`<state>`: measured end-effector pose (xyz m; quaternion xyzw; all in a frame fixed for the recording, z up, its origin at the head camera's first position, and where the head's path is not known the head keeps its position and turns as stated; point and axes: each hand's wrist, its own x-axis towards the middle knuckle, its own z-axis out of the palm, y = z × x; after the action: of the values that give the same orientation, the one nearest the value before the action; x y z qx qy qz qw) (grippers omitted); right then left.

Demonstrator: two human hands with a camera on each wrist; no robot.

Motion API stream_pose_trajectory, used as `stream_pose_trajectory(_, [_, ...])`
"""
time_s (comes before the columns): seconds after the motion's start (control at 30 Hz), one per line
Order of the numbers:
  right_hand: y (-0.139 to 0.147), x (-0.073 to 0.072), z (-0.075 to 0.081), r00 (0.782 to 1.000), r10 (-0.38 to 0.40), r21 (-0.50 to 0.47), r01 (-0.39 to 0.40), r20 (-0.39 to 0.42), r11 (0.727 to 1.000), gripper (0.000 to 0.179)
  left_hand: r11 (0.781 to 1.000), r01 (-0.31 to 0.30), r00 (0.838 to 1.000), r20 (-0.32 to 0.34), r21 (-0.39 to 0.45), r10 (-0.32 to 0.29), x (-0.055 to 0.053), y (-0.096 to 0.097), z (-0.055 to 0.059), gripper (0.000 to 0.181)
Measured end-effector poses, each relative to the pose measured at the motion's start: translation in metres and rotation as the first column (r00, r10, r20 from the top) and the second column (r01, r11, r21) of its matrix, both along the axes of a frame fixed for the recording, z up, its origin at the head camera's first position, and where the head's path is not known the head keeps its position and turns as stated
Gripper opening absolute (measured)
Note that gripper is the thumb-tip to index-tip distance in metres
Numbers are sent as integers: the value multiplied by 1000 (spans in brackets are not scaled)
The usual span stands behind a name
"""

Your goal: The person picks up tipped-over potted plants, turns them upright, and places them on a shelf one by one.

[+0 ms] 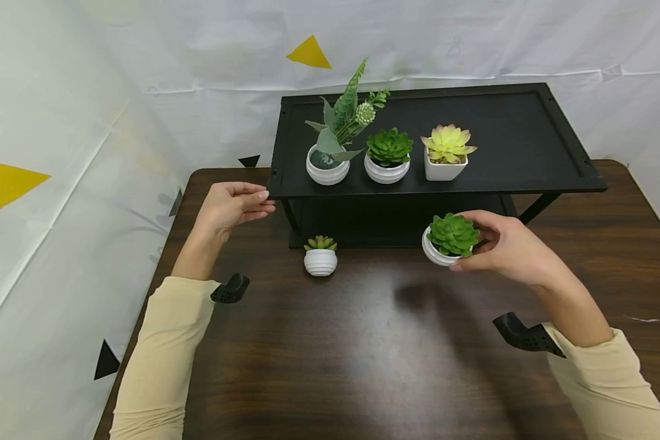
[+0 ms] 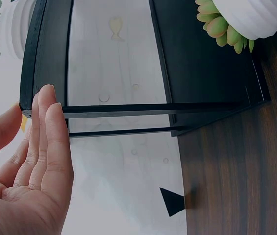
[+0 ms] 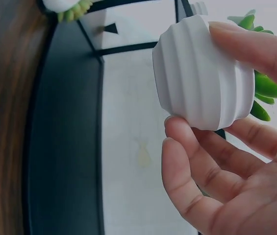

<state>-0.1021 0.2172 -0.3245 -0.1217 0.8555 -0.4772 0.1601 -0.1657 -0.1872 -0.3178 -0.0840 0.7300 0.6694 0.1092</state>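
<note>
My right hand (image 1: 506, 247) grips a ribbed white pot with a dark green succulent (image 1: 453, 235), held in front of the shelf's top level. In the right wrist view the thumb lies on one side of the white pot (image 3: 202, 76), with fingers on the other. At the front left corner of the black two-level shelf (image 1: 517, 137), my left hand (image 1: 233, 208) pinches the top board's edge. Its thumb is above and its straight fingers are below, as the left wrist view shows. A small succulent in a white pot (image 1: 320, 261) stands before the shelf's lower level.
On the shelf top stand a tall leafy plant (image 1: 330, 165), a green succulent (image 1: 387, 156) and a yellow-green succulent in a square pot (image 1: 445, 162). The shelf is on a dark wooden table (image 1: 330, 360). White sheeting (image 1: 214, 55) hangs behind and at left.
</note>
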Motion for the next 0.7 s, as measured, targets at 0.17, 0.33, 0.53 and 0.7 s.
stream_pose_trajectory(0.17, [11, -1, 8, 999, -51, 45, 52, -19, 998, 73, 1000, -1, 1000, 7, 7, 1, 0, 0, 0, 31])
stream_pose_trajectory(0.33, [24, -5, 13, 995, -79, 55, 83, -68, 995, 72, 1000, -3, 1000, 8, 8, 3, 0, 0, 1, 31])
stream_pose_trajectory(0.53, [32, -9, 22, 990, -118, 101, 126, -83, 987, 73, 1000, -3, 1000, 7, 12, 3, 1, 0, 1, 30])
stream_pose_trajectory(0.7, [37, -14, 32, 986, -148, 206, 161, -76, 965, 74, 1000, -1, 1000, 4, 7, 1, 1, 0, 1, 30])
